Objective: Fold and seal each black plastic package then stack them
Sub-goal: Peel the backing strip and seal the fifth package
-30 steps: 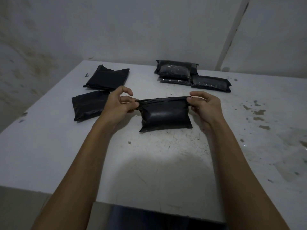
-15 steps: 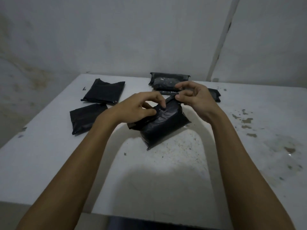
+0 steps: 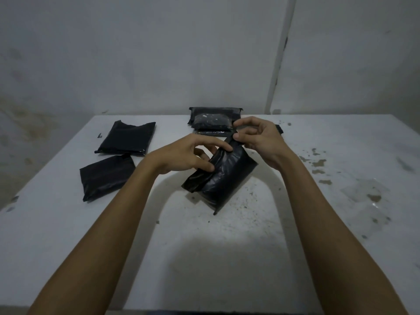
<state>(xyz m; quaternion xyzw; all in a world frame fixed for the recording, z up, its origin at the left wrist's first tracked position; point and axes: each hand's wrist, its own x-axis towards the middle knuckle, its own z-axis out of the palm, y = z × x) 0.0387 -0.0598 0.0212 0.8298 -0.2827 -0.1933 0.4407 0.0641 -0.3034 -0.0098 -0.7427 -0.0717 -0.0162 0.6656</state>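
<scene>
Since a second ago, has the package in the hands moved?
Yes. The held package has turned from square-on to diagonal on the table, its upper end now toward the stack at the back.

Nothing here carries writing I can read. The black packages (image 3: 223, 176) show bare plastic, no label or number.

both hands pinching black package (image 3: 223, 176), table (image 3: 204, 258)

Both hands (image 3: 223, 148) raised mid-table, fingers curled and pinching, forearms outstretched.
</scene>
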